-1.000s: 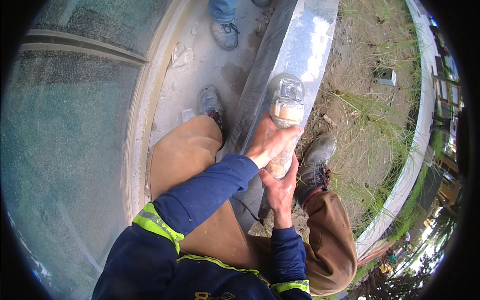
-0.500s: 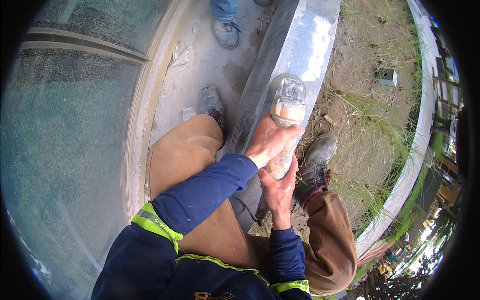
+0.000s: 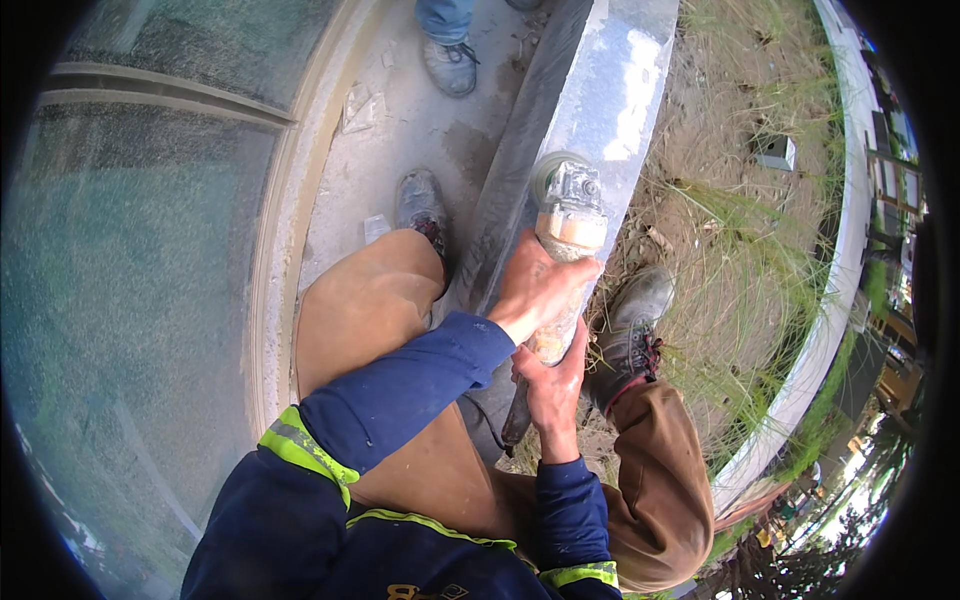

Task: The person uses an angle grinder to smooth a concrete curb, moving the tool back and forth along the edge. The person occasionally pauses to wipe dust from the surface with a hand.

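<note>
A dusty angle grinder (image 3: 572,230) lies along the top of a low grey wall (image 3: 575,120), its disc end on the surface. Wrapped round the body just behind the gear head is my left hand (image 3: 537,280). My right hand (image 3: 557,385) grips the rear of the body, closer to me. The disc shows only as a pale rim at the head's left side. From the grinder's back end a dark handle part and a black cord (image 3: 485,415) run down toward my legs. White patches mark the wall top beyond the head.
Dusty glass panes (image 3: 150,240) in a frame rise on the left. Another person's shoe (image 3: 450,68) stands on the concrete strip at the far side. My legs straddle the wall. Grassy soil (image 3: 740,230) with a small grey box (image 3: 775,153) lies on the right, edged by a white curb.
The grinder and both my hands have shifted slightly left, and the disc's rim shows more at the left of the head. My grip is the same.
</note>
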Available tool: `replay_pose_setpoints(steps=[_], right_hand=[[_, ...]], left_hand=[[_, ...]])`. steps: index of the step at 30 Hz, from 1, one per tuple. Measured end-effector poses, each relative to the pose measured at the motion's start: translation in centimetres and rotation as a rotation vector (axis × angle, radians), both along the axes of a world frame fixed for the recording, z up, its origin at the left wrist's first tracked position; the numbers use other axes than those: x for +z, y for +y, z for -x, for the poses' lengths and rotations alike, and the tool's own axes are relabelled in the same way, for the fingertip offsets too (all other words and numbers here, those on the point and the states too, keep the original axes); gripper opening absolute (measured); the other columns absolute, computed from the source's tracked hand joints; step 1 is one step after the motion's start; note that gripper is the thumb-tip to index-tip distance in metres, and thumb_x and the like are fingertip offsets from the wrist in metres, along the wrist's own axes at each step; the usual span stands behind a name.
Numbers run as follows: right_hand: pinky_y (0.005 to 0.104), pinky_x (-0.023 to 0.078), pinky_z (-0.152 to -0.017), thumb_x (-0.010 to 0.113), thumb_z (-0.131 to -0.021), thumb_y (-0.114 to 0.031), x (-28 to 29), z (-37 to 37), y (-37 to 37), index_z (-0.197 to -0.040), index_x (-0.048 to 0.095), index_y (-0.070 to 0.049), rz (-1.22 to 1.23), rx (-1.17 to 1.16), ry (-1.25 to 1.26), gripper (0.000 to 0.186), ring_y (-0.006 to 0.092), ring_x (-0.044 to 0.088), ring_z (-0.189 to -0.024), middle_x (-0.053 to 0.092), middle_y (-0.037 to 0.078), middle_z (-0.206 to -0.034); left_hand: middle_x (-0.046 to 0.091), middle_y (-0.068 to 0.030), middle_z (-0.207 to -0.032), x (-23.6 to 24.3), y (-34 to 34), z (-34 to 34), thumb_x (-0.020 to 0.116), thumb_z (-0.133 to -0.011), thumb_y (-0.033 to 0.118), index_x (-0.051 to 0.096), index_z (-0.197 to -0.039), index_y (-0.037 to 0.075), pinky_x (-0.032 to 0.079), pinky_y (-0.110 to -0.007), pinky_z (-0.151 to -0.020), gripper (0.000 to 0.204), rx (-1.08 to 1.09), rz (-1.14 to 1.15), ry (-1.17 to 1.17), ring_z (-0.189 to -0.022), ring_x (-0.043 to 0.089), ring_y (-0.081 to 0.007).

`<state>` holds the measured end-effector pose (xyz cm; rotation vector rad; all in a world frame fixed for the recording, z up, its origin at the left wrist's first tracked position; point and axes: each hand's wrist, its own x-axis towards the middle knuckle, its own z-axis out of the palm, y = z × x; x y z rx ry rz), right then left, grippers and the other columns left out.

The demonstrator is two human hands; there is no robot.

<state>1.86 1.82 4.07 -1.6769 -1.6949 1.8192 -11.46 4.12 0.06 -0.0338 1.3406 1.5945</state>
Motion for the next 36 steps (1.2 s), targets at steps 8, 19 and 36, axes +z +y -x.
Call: replay_pose_setpoints(steps=[8, 19, 36], right_hand=[[0.0374, 0.047, -0.103, 0.082, -0.078, -0.014, -0.5, -0.1, 0.6, -0.151, 0.026, 0.007, -0.041, 0.045, 0.011, 0.094, 0.0251, 0.057, -0.120, 0.055, 0.021, -0.133], [0.0303, 0.053, -0.064, 0.077, -0.084, -0.015, -2.8, -0.8, 1.2, -0.150, 0.030, -0.002, -0.178, 0.057, 0.023, 0.081, 0.0165, 0.063, -0.075, 0.064, 0.010, -0.099], [0.0312, 0.054, -0.069, 0.077, -0.083, -0.012, -1.6, -1.0, -0.5, -0.151, 0.029, 0.001, -0.236, 0.040, 0.021, 0.084, 0.0163, 0.063, -0.083, 0.063, 0.013, -0.111]], left_hand=[[0.074, -0.0135, -0.097, -0.5, 0.5, 0.0, 0.080, -0.076, 0.022, 0.070, -0.107, -0.001, 0.056, -0.037, -0.078, 0.041, -0.021, 0.049, 0.003, -0.086, 0.071, -0.0201], [0.072, -0.0179, -0.100, -1.6, 2.2, 0.6, 0.082, -0.073, 0.025, 0.059, -0.116, -0.007, 0.056, -0.038, -0.081, 0.058, -0.120, 0.031, -0.001, -0.088, 0.071, -0.0241], [0.073, -0.0128, -0.096, -0.8, 0.8, -0.5, 0.083, -0.074, 0.024, 0.065, -0.110, -0.002, 0.057, -0.037, -0.078, 0.048, -0.133, 0.082, 0.030, -0.086, 0.071, -0.0212]])
